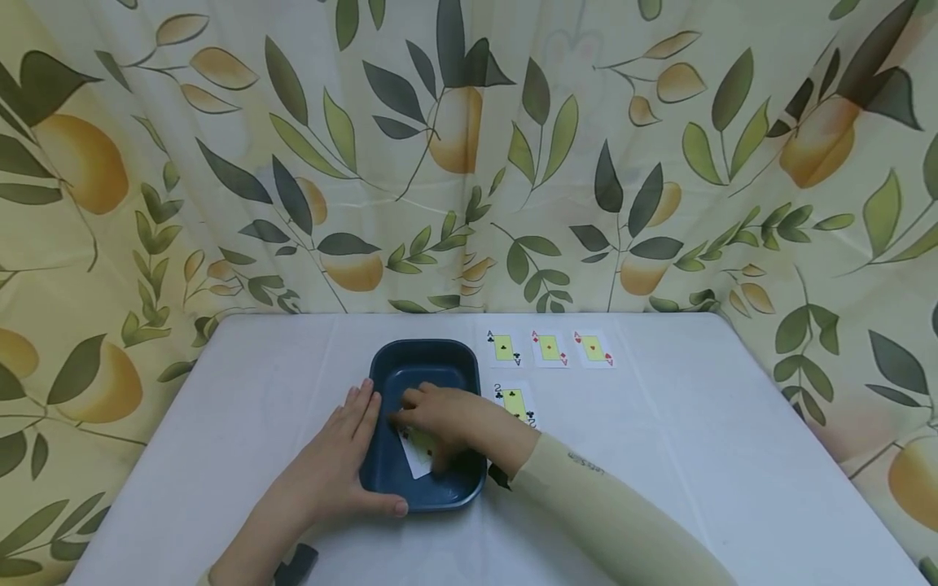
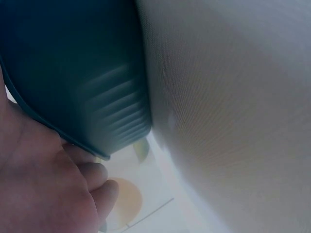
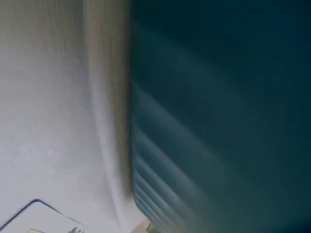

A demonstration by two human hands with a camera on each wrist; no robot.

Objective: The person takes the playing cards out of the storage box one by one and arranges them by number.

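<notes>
A dark blue rectangular tray [image 1: 388, 488] stands on the white-covered table. My left hand [image 1: 333, 456] rests against its left side, fingers straight along the rim and thumb stretched along the near edge. The left wrist view has that hand [image 2: 43, 179] beside the ribbed outer wall of the tray [image 2: 73, 58]. Inside the tray, my right hand [image 1: 447, 419] bends its fingers and thumb around the edges of a playing card [image 1: 416, 456], partly covering it. Only the tray's outer wall [image 3: 204, 121] fills much of the right wrist view; the right fingers are hidden there.
Right of the tray lie three aces in a row: clubs [image 1: 503, 348], diamonds [image 1: 550, 348] and hearts [image 1: 594, 348]. Below the first lies a two of clubs [image 1: 515, 400], partly behind the right forearm. A fruit-patterned curtain [image 1: 469, 203] hangs behind the table [image 1: 659, 456].
</notes>
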